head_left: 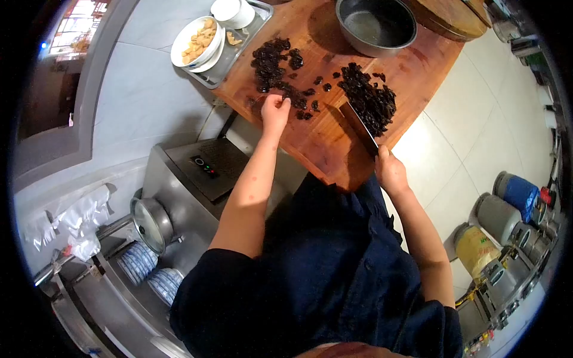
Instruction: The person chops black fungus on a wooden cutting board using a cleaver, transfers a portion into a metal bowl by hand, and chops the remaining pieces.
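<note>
My right hand point(391, 170) is closed round the handle of a cleaver point(360, 129), its dark blade slanting over the wooden board point(319, 143). Just beyond the blade lies a heap of black, glossy pieces, likely cut wood ear mushroom point(370, 98). A second dark pile of wood ear mushroom point(270, 65) spreads across the board's left side, with loose bits between the two. At the lower edge of that pile, my left hand point(276, 112) has its fingers curled and pinched together, touching the pieces. Whether anything is between its fingertips is hidden.
A grey metal pot point(377, 27) stands at the board's far side, beside a round wooden block point(450, 18). On the left, a metal tray point(253, 36) carries a bowl of tan pieces point(200, 43) and white cups. Gas cylinders point(498, 218) line the floor at right.
</note>
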{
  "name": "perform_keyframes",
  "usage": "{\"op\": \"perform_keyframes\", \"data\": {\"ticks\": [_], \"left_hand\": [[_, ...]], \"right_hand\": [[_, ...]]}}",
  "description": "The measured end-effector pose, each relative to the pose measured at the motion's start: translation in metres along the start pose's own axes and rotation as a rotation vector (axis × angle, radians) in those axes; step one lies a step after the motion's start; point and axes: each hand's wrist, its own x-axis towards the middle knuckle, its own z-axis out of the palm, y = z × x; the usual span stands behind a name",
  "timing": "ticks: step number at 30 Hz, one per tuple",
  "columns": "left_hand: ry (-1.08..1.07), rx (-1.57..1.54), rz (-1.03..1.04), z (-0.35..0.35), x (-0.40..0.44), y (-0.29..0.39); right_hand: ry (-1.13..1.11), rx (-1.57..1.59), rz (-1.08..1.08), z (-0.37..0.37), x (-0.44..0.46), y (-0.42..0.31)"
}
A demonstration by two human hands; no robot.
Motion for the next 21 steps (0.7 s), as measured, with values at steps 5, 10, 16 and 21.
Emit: {"op": "perform_keyframes", "data": {"ticks": [5,10,16,21], "left_hand": [[-0.394,-0.344,-0.25,0.008,-0.053,0.024],[-0.595,0.0,0.07,0.042,-0.091,0.032],[-0.414,0.264,0.454,0.047,-0.107,0.027],[-0.324,0.144,0.389,0.042,-0.11,0.016]], "right_hand": [[0.039,0.013,-0.011,0.001,-0.003,0.004],[0.035,-0.01,-0.025,-0.003,-0.001,0.001],[0.022,-0.029,-0.003,-0.001,0.001,0.0],[0.039,0.0,-0.033,-0.004,-0.004,-0.002]]}}
